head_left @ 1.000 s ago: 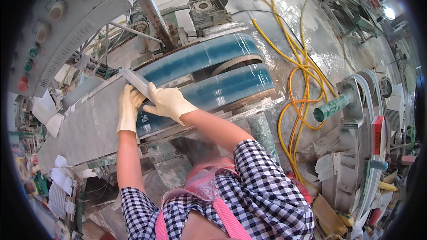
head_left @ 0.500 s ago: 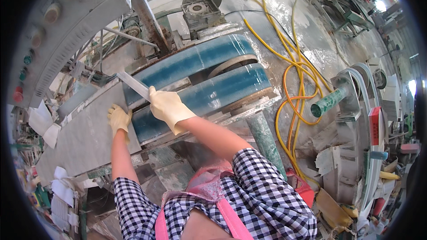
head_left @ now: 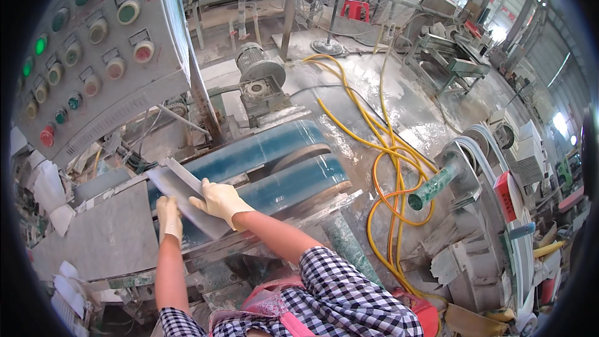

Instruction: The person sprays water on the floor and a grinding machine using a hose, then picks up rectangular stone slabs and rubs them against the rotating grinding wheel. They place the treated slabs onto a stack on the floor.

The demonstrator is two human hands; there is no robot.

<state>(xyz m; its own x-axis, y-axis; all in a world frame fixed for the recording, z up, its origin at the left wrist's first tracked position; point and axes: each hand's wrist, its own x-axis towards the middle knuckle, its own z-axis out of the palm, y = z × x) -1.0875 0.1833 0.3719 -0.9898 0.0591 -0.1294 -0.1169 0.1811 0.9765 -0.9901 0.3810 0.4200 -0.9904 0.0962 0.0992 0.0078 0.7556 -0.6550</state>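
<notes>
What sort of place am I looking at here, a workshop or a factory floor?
Most likely a stone or tile processing factory floor: a grey metal control panel with round coloured buttons, a blue conveyor belt carrying a flat grey slab under gloved hands, and yellow hoses across a wet floor.

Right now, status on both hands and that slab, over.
Left hand and right hand both gripping grey slab. Slab tilted over blue belts. Nothing blocking.

- The grey tile's (head_left: 187,203) near edge lay hidden under the right hand (head_left: 218,201).
- Control panel (head_left: 93,50) labels — too small to read.
- Both elbows were cut off below.
</notes>
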